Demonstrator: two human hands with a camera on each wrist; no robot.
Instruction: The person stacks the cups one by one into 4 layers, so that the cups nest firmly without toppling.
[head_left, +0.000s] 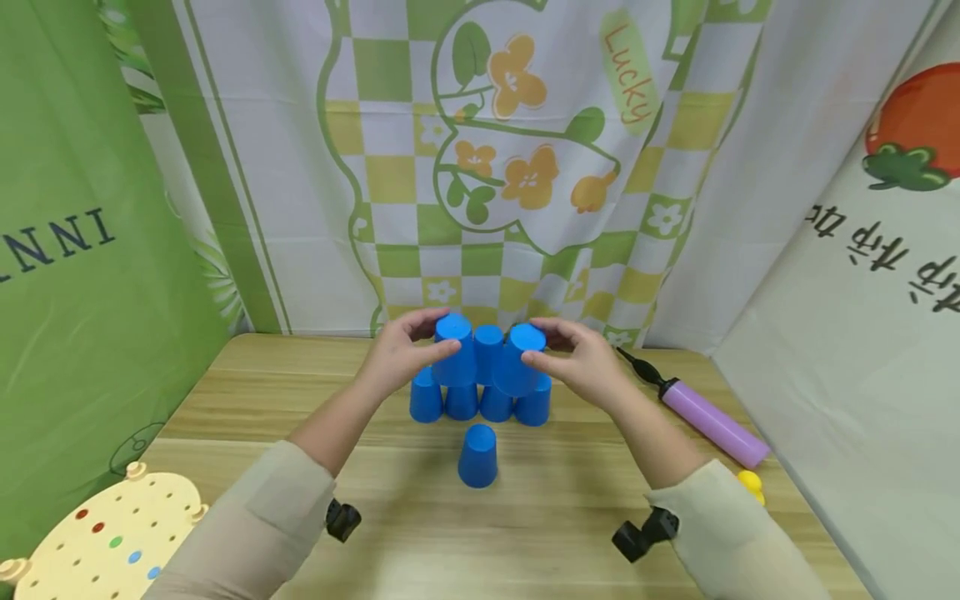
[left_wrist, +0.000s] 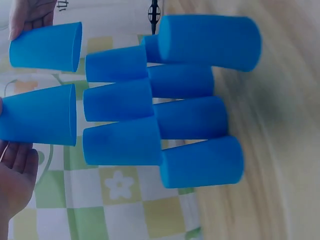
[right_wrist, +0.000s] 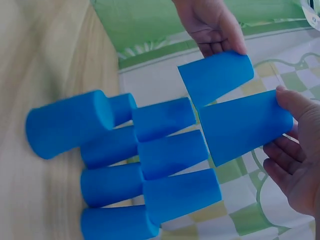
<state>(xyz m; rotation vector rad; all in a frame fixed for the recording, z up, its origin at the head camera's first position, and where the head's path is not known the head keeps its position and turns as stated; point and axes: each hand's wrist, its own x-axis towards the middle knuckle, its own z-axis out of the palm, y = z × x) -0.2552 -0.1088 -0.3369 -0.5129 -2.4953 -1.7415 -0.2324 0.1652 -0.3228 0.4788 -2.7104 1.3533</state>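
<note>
Upside-down blue cups stand stacked on the wooden table: several in a bottom row (head_left: 426,398) and three in the row above (right_wrist: 172,154). My left hand (head_left: 397,354) grips an inverted blue cup (left_wrist: 37,115) between thumb and fingers. My right hand (head_left: 581,358) holds another inverted cup (right_wrist: 245,125) the same way, near its closed end. Both held cups are side by side just above the second row, their open rims facing down towards it. In the head view they hide most of that row. One more blue cup (head_left: 478,457) stands alone in front of the stack.
A purple balloon pump (head_left: 712,421) with a black nozzle lies on the right of the table (head_left: 525,542), a small yellow toy (head_left: 750,483) near it. At the lower left is a round pale board (head_left: 112,533) with coloured dots. A patterned curtain (head_left: 405,208) hangs behind the stack.
</note>
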